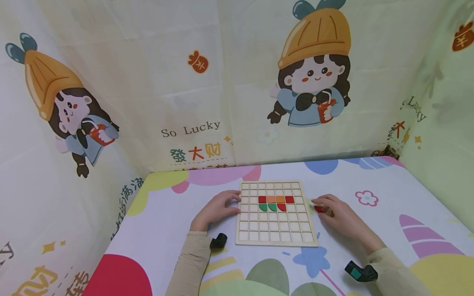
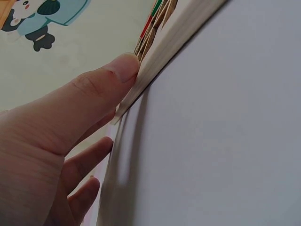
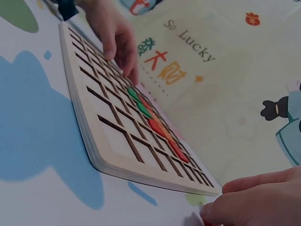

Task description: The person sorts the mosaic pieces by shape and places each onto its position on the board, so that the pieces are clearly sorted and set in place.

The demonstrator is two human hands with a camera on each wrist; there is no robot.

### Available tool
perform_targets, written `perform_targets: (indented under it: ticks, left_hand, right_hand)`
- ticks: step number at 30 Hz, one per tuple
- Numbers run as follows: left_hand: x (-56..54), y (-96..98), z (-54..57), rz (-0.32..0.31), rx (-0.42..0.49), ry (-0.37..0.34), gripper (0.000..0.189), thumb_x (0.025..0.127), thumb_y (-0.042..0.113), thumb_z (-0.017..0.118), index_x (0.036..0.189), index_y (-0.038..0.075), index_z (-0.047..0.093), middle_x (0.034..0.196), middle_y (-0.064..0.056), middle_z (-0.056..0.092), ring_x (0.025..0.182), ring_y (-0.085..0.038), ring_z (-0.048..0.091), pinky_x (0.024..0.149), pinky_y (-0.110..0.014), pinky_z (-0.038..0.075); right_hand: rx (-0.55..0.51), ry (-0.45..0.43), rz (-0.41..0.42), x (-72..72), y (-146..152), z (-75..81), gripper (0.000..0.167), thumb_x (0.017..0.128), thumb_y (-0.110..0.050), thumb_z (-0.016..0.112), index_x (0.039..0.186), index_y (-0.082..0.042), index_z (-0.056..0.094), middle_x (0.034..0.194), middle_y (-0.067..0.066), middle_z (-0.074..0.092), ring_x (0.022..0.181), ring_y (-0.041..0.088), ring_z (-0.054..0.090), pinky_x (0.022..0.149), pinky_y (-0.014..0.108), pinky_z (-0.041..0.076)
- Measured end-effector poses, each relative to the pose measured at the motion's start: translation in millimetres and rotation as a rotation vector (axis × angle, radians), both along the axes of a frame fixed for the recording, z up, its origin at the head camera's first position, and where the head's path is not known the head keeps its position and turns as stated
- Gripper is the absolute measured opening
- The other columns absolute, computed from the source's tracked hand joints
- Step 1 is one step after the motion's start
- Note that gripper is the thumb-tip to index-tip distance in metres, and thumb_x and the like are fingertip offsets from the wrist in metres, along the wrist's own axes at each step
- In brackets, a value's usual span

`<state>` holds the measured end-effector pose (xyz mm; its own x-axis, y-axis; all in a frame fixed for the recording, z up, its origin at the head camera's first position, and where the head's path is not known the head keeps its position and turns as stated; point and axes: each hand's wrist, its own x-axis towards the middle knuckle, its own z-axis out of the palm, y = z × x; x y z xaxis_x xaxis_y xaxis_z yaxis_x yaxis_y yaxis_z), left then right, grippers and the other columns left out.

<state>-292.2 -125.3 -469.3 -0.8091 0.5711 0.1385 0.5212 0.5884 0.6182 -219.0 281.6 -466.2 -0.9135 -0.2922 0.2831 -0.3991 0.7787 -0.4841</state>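
Note:
A wooden grid board [image 1: 255, 237] lies flat on the table. Near its middle, a row of red and orange squares [image 1: 275, 199] fills several cells. Directly below that row sit two green quarter-round pieces [image 1: 272, 207] and a red quarter-round piece [image 1: 282, 207]. My left hand [image 1: 218, 209] touches the board's left edge, its thumb against the side in the left wrist view and its fingers loosely bent. Just right of the board, my right hand [image 1: 340, 218] pinches a small red piece [image 1: 319, 209] low over the table. Fingers partly hide that piece, so its full shape cannot be told.
A patterned cloth [image 1: 177, 213] covers the table. Behind it and at both sides hangs a printed curtain [image 1: 244, 82]. Each wrist carries a small black camera, the left camera [image 1: 218, 241] near the board's lower left corner and the right camera [image 1: 361, 272] towards the front.

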Motion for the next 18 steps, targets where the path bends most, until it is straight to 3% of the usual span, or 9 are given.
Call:
perform_targets:
  ticks: [5,10,18]
  left_hand:
    - [0.7,0.5,1.4,0.011,-0.01,-0.014,0.03,0.085,0.022,0.077,0.111,0.011,0.067,0.14,-0.003,0.054,0.135,-0.022,0.043,0.114,-0.038,0.031]
    - [0.6,0.5,0.6,0.016,-0.012,-0.01,0.03,0.085,0.022,0.077,0.111,0.012,0.066,0.141,-0.003,0.054,0.135,-0.022,0.043,0.114,-0.038,0.031]
    - [0.4,0.7,0.0,0.013,-0.007,-0.006,0.029,0.085,0.022,0.077,0.11,0.012,0.066,0.14,-0.003,0.055,0.135,-0.022,0.043,0.114,-0.039,0.032]
  right_hand:
    - [0.018,-0.036,-0.074,2.1,0.7,2.1,0.038,0.083,-0.014,0.078,0.118,-0.003,0.067,0.108,0.009,0.061,0.087,0.019,0.055,0.072,0.036,0.053]
    - [0.009,-0.018,-0.043,2.5,2.1,2.0,0.027,0.082,-0.01,0.078,0.108,-0.004,0.071,0.099,0.006,0.061,0.083,0.017,0.052,0.067,0.03,0.049]
    - [0.016,-0.06,-0.061,3.2,5.4,4.1,0.031,0.083,-0.013,0.077,0.111,-0.004,0.07,0.101,0.006,0.06,0.086,0.017,0.051,0.069,0.031,0.049]
